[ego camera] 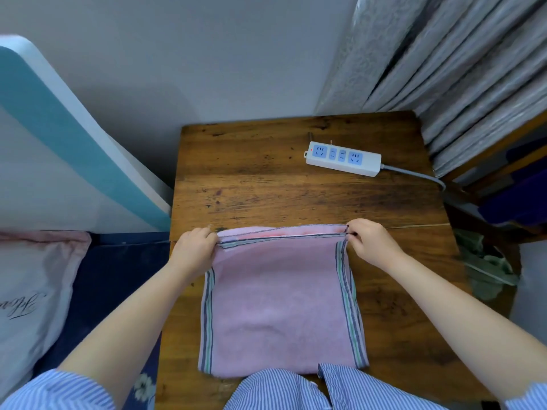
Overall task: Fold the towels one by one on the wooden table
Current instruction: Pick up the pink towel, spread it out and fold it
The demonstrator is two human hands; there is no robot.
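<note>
A pink towel (278, 297) with striped side borders lies folded in half on the wooden table (266, 179), its fold at the near edge. My left hand (194, 247) pinches the far left corner of the top layer. My right hand (368, 242) pinches the far right corner. The top layer's far edge sits just short of the bottom layer's far edge. The towel's near edge is partly hidden by my striped shirt.
A white power strip (343, 158) with blue sockets lies at the table's far right, its grey cable (414, 174) running off the right edge. A bed with a pillow (32, 288) is on the left. Grey curtains (444, 69) hang at the back right.
</note>
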